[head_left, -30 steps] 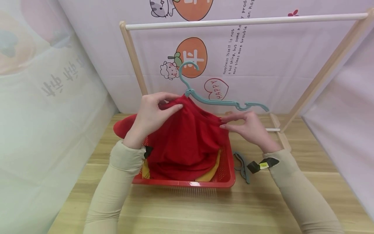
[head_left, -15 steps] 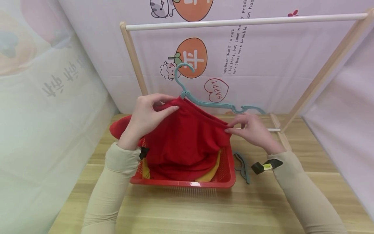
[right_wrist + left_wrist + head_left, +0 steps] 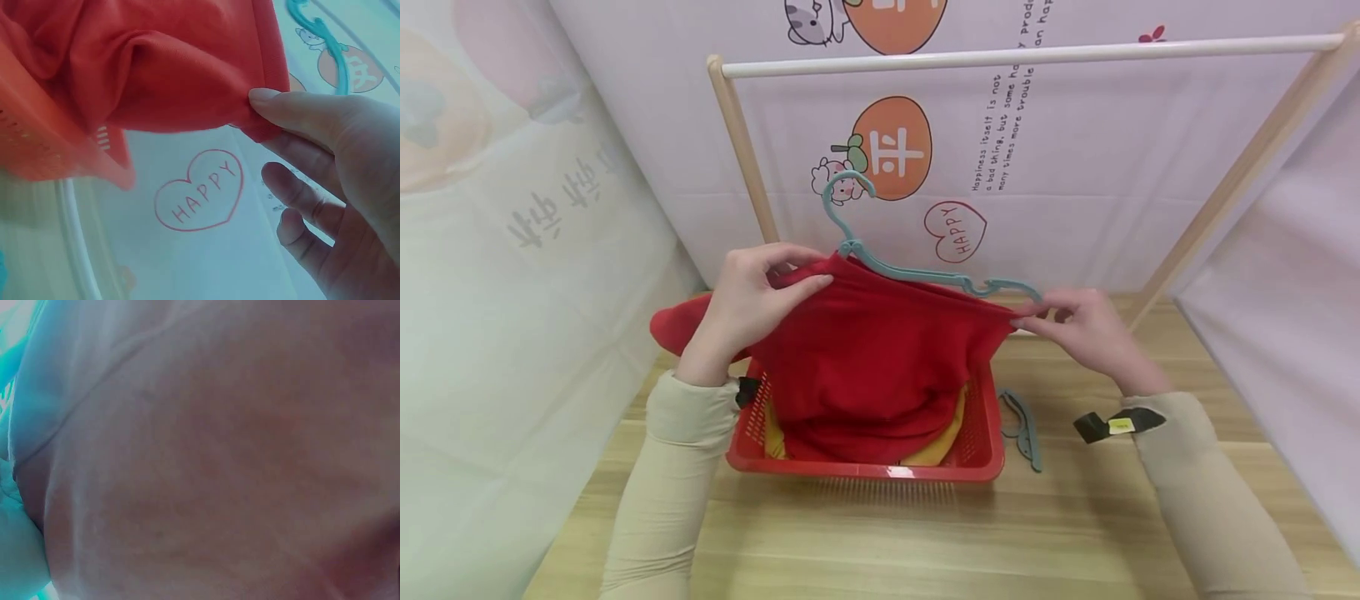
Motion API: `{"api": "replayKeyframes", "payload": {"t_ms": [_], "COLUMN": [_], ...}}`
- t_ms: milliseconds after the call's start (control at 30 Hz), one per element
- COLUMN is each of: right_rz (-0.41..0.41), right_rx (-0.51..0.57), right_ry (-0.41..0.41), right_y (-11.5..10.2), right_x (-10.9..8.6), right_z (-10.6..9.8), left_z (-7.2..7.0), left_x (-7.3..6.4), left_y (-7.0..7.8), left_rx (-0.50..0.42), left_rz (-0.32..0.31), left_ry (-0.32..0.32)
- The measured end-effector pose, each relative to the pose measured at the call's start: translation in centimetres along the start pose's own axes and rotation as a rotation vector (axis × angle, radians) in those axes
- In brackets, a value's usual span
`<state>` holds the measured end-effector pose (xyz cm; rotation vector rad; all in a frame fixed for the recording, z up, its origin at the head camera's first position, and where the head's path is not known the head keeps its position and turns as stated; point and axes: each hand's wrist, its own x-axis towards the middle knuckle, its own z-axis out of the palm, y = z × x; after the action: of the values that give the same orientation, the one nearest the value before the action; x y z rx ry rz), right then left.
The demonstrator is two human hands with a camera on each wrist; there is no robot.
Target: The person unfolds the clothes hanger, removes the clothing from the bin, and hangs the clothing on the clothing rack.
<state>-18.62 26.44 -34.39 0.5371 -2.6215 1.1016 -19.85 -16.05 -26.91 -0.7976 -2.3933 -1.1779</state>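
Note:
A red shirt (image 3: 880, 358) is stretched between both hands above a red basket (image 3: 865, 472). Beside the hanger's neck, my left hand (image 3: 752, 296) pinches the collar edge between thumb and fingers. My right hand (image 3: 1086, 329) pinches the other end of the neckline; in the right wrist view its thumb and index finger grip the red hem. A light blue hanger (image 3: 917, 273) stands with its hook up and its right arm outside the neckline; its left side is hidden by the shirt and left hand. The left wrist view is filled by a blurred surface.
A second blue hanger (image 3: 1024, 429), folded, lies on the wooden table (image 3: 850, 542) right of the basket. Yellow cloth (image 3: 936, 446) lies beneath the shirt in the basket. A rack with a white rail (image 3: 1037, 55) and wooden posts stands behind.
My right hand has moved right, pulling the neckline wider and straighter. My left hand has shifted left, with the hanger moving left and slightly lower.

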Motion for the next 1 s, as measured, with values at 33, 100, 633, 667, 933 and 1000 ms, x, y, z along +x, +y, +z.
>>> {"api": "replayKeyframes", "payload": {"t_ms": [33,100,633,667,933,1000], "right_rz": [0.009,0.027,0.066,0.065,0.046,0.034], "right_rx": [0.022,0.052,0.016,0.021,0.042,0.045], "right_ry": [-0.007,-0.019,-0.007,-0.004,0.031,0.034], "right_y": [0.0,-0.1,-2.0,-2.2,-3.7,-4.2], "right_x": [-0.1,-0.2,0.3,0.4,1.8,2.1], "right_z": [-0.2,-0.7,-4.4,-4.5,-4.1,-3.6], "left_z": [-0.1,-0.4,-0.9,-0.9,-0.4,-0.2], "left_x": [0.0,-0.1,-0.3,-0.3,0.1,0.2], "left_y": [-0.1,-0.3,-0.9,-0.9,-0.6,-0.5], "left_rx": [-0.001,0.0,-0.021,-0.017,-0.01,-0.014], "left_rz": [-0.001,-0.002,-0.007,-0.008,-0.007,-0.01], "left_ry": [0.001,0.005,-0.028,-0.032,-0.06,-0.058]}}
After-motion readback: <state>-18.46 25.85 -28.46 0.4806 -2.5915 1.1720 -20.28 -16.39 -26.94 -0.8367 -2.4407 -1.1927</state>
